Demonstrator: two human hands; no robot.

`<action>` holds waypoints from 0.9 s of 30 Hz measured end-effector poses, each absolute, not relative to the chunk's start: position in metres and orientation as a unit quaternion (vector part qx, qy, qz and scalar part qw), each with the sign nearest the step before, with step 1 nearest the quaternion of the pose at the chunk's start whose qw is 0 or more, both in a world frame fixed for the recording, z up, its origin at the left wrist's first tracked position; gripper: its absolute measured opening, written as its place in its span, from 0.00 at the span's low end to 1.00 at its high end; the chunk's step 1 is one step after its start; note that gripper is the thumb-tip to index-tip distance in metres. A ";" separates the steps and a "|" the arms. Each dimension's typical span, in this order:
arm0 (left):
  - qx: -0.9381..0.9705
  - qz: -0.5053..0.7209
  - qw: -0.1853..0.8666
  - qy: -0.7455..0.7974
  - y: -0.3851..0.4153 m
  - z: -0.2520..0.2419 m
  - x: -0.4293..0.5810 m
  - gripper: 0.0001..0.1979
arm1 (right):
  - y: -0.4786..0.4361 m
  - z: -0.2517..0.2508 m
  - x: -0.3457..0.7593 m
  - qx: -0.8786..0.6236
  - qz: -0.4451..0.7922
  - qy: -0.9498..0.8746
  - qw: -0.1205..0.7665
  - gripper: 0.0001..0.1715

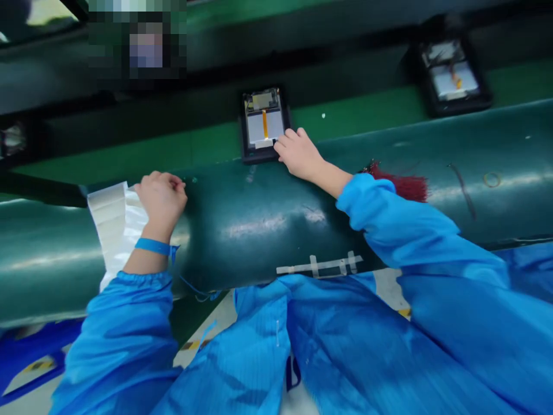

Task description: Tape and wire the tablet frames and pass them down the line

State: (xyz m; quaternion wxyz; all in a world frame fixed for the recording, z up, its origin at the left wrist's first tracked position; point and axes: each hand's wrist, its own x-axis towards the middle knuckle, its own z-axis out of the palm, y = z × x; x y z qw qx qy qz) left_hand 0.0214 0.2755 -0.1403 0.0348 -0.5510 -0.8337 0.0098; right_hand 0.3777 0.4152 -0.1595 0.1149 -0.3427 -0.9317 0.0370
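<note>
An opened electronic device (254,128) with a silver-grey inner plate and an orange ribbon cable (265,124) lies in a black tray (254,157). My right hand (299,154) is at the lower right corner of the device, its fingers curled and closed against the edge. What they pinch, if anything, is hidden. My left hand (161,197) is closed above the bench, beside white sheets of strip material (110,216), with the fingertips turned away from view. A blue wrist strap (152,246) is around my left wrist.
A bundle of dark red wires (401,185) lies right of my right forearm, near a dark strip (463,190) and a rubber band (492,180). Another device in a black tray (457,86) is at the upper right. White tape (319,267) marks the bench's front edge.
</note>
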 end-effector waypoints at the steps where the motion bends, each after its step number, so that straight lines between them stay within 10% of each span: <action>1: -0.551 -0.001 0.037 -0.834 0.275 -0.141 0.021 0.15 | 0.434 -0.157 0.372 -0.357 0.048 -0.925 0.120 0.14; 14: -0.639 -0.072 0.026 -0.765 0.252 -0.123 0.023 0.13 | 0.346 -0.103 0.450 -0.331 0.074 -0.923 0.181 0.10; 19: -0.536 -0.034 0.046 -0.842 0.229 -0.080 -0.053 0.23 | 0.286 -0.110 0.488 -0.304 0.125 -0.925 0.190 0.07; 27: -0.369 0.047 -0.004 -0.928 0.315 -0.066 -0.188 0.12 | 0.263 -0.129 0.464 -0.288 0.208 -0.912 0.204 0.06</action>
